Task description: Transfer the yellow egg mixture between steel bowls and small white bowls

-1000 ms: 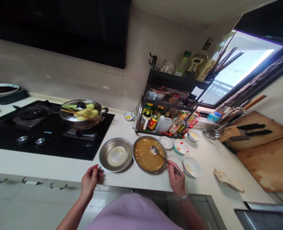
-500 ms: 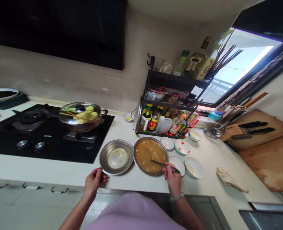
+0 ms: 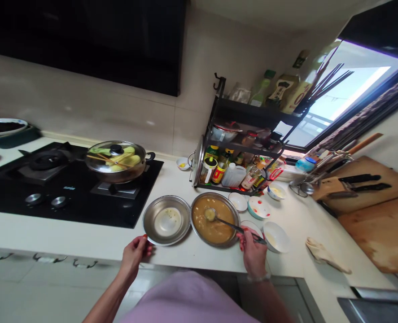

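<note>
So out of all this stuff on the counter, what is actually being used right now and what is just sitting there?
In use:
right hand holding the ladle
bowl of brown sauce
left hand at the rim of the empty steel bowl

Just sitting there:
lidded pan on the stove
spice rack
small white bowls
knives
cloth

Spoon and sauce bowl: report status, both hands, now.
Right hand grips spoon, its head resting in brown sauce bowl. Left hand at rim of steel bowl, no visible grip. Small white bowls crowd the right hand.
</note>
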The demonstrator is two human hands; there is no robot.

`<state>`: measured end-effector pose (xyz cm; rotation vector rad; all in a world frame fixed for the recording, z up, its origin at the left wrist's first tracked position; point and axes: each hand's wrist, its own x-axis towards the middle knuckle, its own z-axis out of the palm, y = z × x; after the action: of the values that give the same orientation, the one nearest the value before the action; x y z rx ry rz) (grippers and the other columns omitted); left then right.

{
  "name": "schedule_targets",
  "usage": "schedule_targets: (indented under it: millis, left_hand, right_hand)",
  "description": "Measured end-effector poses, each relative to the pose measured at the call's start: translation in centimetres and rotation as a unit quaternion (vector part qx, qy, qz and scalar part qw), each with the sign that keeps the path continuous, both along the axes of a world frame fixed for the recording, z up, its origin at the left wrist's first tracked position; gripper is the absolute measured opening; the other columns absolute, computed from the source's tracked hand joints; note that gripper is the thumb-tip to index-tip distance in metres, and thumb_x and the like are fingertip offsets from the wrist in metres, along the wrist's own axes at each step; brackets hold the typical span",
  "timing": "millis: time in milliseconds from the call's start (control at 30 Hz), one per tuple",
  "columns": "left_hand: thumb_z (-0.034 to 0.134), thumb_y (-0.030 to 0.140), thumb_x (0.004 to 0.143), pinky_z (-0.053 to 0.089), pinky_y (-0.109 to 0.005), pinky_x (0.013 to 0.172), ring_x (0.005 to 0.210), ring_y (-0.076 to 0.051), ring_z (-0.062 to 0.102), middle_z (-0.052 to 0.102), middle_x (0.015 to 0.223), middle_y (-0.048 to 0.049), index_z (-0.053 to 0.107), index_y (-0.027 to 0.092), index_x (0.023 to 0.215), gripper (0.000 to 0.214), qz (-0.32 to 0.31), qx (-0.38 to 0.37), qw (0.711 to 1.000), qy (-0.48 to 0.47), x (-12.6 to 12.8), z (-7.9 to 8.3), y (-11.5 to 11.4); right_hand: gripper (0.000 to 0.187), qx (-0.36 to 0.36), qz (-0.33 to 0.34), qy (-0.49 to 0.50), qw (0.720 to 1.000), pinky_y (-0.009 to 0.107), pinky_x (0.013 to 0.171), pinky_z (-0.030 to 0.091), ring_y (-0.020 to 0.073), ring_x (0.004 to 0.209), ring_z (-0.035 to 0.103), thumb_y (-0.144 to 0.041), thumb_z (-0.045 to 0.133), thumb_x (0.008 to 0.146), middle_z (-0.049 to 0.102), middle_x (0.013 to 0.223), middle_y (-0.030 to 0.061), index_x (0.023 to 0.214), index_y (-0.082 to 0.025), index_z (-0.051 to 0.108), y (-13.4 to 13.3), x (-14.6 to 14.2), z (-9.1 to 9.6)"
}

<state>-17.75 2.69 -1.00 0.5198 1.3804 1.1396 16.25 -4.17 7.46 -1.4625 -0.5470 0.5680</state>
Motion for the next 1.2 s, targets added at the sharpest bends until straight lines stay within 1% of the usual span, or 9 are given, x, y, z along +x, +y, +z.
schedule_targets:
  millis: [267, 467, 600, 700, 767, 833, 933, 1100, 1200]
  left_hand:
    - [0.071, 0.038, 0.066, 0.048, -0.021, 0.045, 0.045, -0.010, 0.056, 0.062, 0.052, 0.0003, 0.058, 0.015, 0.072, 0.027, -0.010, 0.003, 1.000, 0.006, 0.1, 0.0, 0.0]
    - [0.070, 0.041, 0.065, 0.047, -0.021, 0.046, 0.046, -0.011, 0.057, 0.062, 0.054, -0.0003, 0.058, 0.015, 0.071, 0.029, -0.022, 0.012, 1.000, 0.016, 0.1, 0.4, 0.0]
    - [0.070, 0.044, 0.065, 0.047, -0.022, 0.045, 0.046, -0.011, 0.058, 0.063, 0.056, -0.0009, 0.058, 0.014, 0.070, 0.032, -0.023, 0.018, 0.999, 0.014, 0.1, 0.5, -0.1]
    - [0.070, 0.046, 0.067, 0.047, -0.023, 0.045, 0.047, -0.011, 0.058, 0.064, 0.057, -0.0022, 0.059, 0.014, 0.070, 0.034, -0.026, 0.017, 0.999, 0.010, 0.0, 0.4, -0.3]
    - [0.070, 0.047, 0.069, 0.048, -0.023, 0.046, 0.047, -0.011, 0.058, 0.066, 0.060, -0.0035, 0.060, 0.013, 0.071, 0.036, -0.027, 0.017, 1.000, -0.001, -0.1, 0.4, -0.4]
    - [0.069, 0.048, 0.071, 0.048, -0.023, 0.046, 0.048, -0.011, 0.058, 0.068, 0.063, -0.0050, 0.061, 0.012, 0.074, 0.037, -0.027, 0.018, 0.999, -0.013, -0.3, 0.3, -0.6]
    - [0.068, 0.049, 0.073, 0.049, -0.024, 0.047, 0.049, -0.012, 0.059, 0.070, 0.066, -0.0064, 0.062, 0.011, 0.079, 0.039, -0.023, 0.009, 0.999, -0.022, -0.8, 0.1, -0.8]
    - [0.066, 0.056, 0.072, 0.050, -0.025, 0.047, 0.049, -0.014, 0.061, 0.070, 0.065, -0.0083, 0.065, 0.009, 0.083, 0.048, -0.039, 0.007, 0.999, -0.004, -0.7, -1.0, -1.9]
    - [0.062, 0.065, 0.068, 0.048, -0.026, 0.044, 0.048, -0.015, 0.060, 0.070, 0.062, -0.0086, 0.066, 0.011, 0.078, 0.055, -0.073, 0.036, 0.995, 0.055, 0.1, -1.8, -3.1]
  right_hand:
    - [0.039, 0.004, 0.043, 0.038, 0.998, 0.018, 0.037, 0.038, 0.0136, 0.047, 0.056, -0.049, 0.073, 0.070, 0.061, 0.051, -0.0009, 0.087, -0.015, 0.066, 0.3, -2.5, 1.6]
    - [0.041, -0.008, 0.114, 0.006, 0.993, 0.019, 0.034, 0.037, 0.0123, 0.044, 0.054, -0.053, 0.067, 0.075, 0.061, 0.055, -0.0003, 0.090, -0.015, 0.066, 1.3, -5.9, 0.5]
    - [0.035, 0.005, 0.172, -0.092, 0.981, 0.022, 0.039, 0.044, 0.0136, 0.046, 0.056, -0.048, 0.060, 0.083, 0.058, 0.053, -0.0019, 0.094, -0.016, 0.069, 1.1, -7.8, -0.2]
    - [0.025, 0.042, 0.236, -0.216, 0.946, 0.028, 0.057, 0.055, 0.0156, 0.056, 0.062, -0.038, 0.058, 0.086, 0.067, 0.067, 0.0033, 0.093, -0.020, 0.073, 0.4, -8.1, 0.0]
    - [0.021, 0.074, 0.256, -0.294, 0.918, 0.032, 0.068, 0.056, 0.0191, 0.069, 0.067, -0.031, 0.057, 0.087, 0.071, 0.079, 0.0070, 0.095, -0.022, 0.074, 0.0, -7.5, 0.4]
    - [0.021, 0.100, 0.232, -0.353, 0.901, 0.035, 0.075, 0.056, 0.0213, 0.080, 0.068, -0.025, 0.055, 0.087, 0.073, 0.086, 0.0087, 0.097, -0.023, 0.074, -0.3, -6.2, 0.6]
    - [0.021, 0.098, 0.167, -0.388, 0.901, 0.036, 0.076, 0.056, 0.0216, 0.080, 0.068, -0.023, 0.055, 0.086, 0.074, 0.087, 0.0092, 0.097, -0.022, 0.074, -0.8, -3.6, 0.6]
    - [0.021, 0.030, 0.109, -0.332, 0.936, 0.035, 0.073, 0.055, 0.0217, 0.077, 0.068, -0.036, 0.061, 0.082, 0.073, 0.086, 0.0094, 0.088, -0.020, 0.074, -2.2, -0.3, -0.2]
    - [0.033, -0.024, 0.067, -0.227, 0.971, 0.030, 0.054, 0.052, 0.0191, 0.059, 0.064, -0.048, 0.066, 0.075, 0.071, 0.070, 0.0065, 0.088, -0.018, 0.072, -3.0, 0.1, -0.9]
